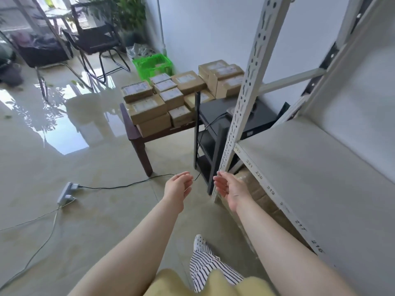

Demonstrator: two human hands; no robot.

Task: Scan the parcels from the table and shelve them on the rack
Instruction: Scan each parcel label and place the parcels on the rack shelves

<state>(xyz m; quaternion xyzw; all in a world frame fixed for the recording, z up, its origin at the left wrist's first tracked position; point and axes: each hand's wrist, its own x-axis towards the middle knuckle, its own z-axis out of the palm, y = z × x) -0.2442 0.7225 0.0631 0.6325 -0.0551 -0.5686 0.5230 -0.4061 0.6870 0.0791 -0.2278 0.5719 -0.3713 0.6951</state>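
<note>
Several brown cardboard parcels (pixel 147 108) with white labels are stacked on a low dark wooden table (pixel 133 133) ahead of me. The white metal rack (pixel 241 95) stands at my right, its grey shelf (pixel 316 167) bare, with numbers along the front edge. More brown parcels (pixel 263 195) lie on the rack's lower level. My left hand (pixel 178 188) and my right hand (pixel 228 186) are held out in front of me above the floor, palms facing each other, fingers loosely curled, holding nothing.
A black stand (pixel 215 133) with a dark device on top sits between the table and the rack. A black cable (pixel 128 185) runs across the floor to a power strip (pixel 66 192). A green basket (pixel 152 66) and black chairs (pixel 94 39) stand farther back.
</note>
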